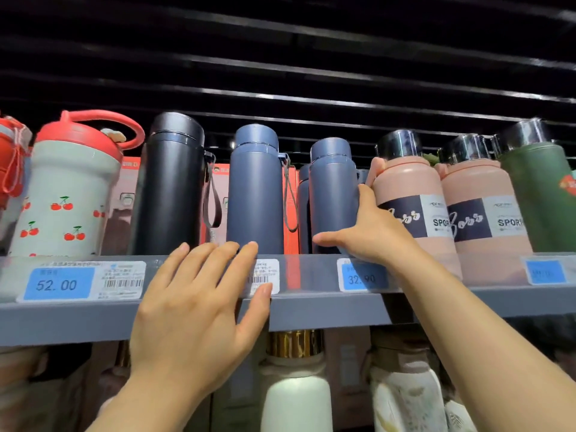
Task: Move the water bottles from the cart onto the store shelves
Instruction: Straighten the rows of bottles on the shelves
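Note:
A dark blue water bottle (331,188) stands upright on the upper grey shelf (327,308). My right hand (374,236) grips it low down, thumb across its front and fingers round its right side, in the gap beside a pink bottle (411,182). One fingertip touches the pink bottle's shoulder. My left hand (199,307) rests on the shelf's front edge with straight fingers, below a second blue bottle (255,188). The cart is out of view.
The same shelf also carries a black bottle (171,182), a cherry-print cup with a red lid (68,194), a second pink bottle (481,188) and a green one (536,188). Price tags line the shelf edge. A white bottle (296,397) stands on the shelf below.

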